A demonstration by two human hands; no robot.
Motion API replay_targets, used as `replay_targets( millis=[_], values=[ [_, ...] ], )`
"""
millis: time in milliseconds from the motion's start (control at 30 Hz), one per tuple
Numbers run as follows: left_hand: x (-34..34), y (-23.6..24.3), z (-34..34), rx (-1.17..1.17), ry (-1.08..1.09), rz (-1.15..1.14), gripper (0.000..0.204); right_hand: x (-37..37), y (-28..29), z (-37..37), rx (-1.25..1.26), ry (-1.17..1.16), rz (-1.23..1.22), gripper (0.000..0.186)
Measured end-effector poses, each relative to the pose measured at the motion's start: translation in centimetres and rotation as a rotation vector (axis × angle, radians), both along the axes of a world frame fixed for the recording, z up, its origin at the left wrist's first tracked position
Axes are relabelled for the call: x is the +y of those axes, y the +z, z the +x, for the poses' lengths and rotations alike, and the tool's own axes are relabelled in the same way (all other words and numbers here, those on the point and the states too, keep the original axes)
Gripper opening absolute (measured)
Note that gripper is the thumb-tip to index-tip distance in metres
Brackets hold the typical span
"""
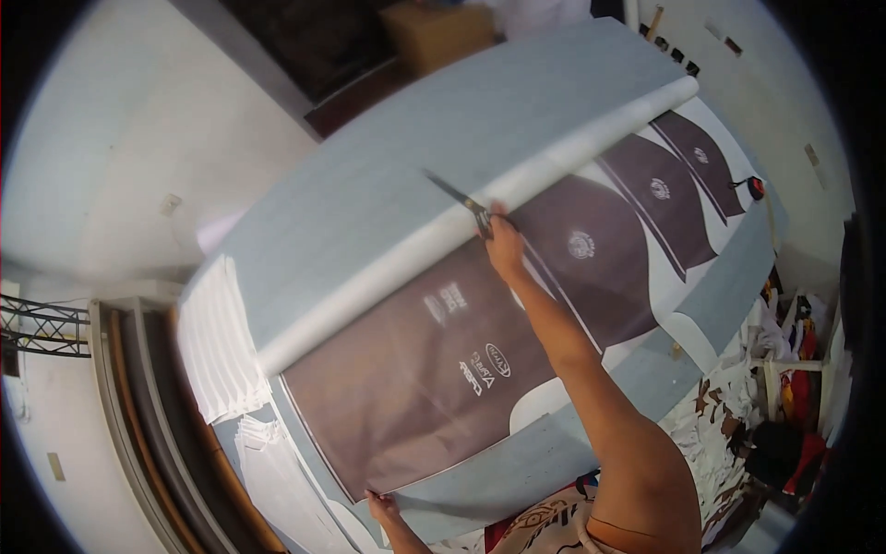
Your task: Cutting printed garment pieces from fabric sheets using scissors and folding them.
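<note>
A long printed paper sheet (415, 369) with dark brown garment-shaped panels and white emblems lies unrolled on a grey table (388, 166). Its rolled white end (480, 222) runs diagonally across the table. My right hand (503, 245) reaches far out and grips scissors (457, 198) with the blades pointing up-left, at the roll's edge. My left hand (383, 508) pinches the near corner of the sheet at the table's front edge.
A stack of white paper sheets (217, 342) hangs off the table's left end. A small red and black object (755, 187) sits at the far right of the table. Paper scraps and coloured clutter (766, 397) lie on the floor at the right. A brown box (434, 32) stands beyond the table.
</note>
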State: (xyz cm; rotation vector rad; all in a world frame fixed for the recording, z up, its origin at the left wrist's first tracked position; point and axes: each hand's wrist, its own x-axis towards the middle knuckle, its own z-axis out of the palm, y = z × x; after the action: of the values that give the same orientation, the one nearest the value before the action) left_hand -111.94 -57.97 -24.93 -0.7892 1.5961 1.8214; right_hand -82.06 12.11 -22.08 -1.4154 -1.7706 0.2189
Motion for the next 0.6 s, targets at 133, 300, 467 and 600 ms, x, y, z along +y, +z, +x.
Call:
replay_targets(
  millis=[133,300,467,600],
  values=[
    [0.4,0.1,0.9,-0.092,0.019,-0.015,0.026,5.1,0.8,-3.8,0.157,0.012,0.118,0.031],
    [0.1,0.0,2.0,-0.132,-0.062,0.008,0.027,10.2,8.6,-4.9,0.307,0.238,-0.089,0.043],
    [1.1,-0.2,3.1,-0.043,-0.045,0.005,0.03,0.2,9.5,4.4,0.323,0.038,-0.233,0.034],
    [3.6,-0.4,6.9,0.018,-0.175,0.022,0.032,-12.3,5.7,20.3,0.291,-0.258,-0.203,0.034]
  ],
)
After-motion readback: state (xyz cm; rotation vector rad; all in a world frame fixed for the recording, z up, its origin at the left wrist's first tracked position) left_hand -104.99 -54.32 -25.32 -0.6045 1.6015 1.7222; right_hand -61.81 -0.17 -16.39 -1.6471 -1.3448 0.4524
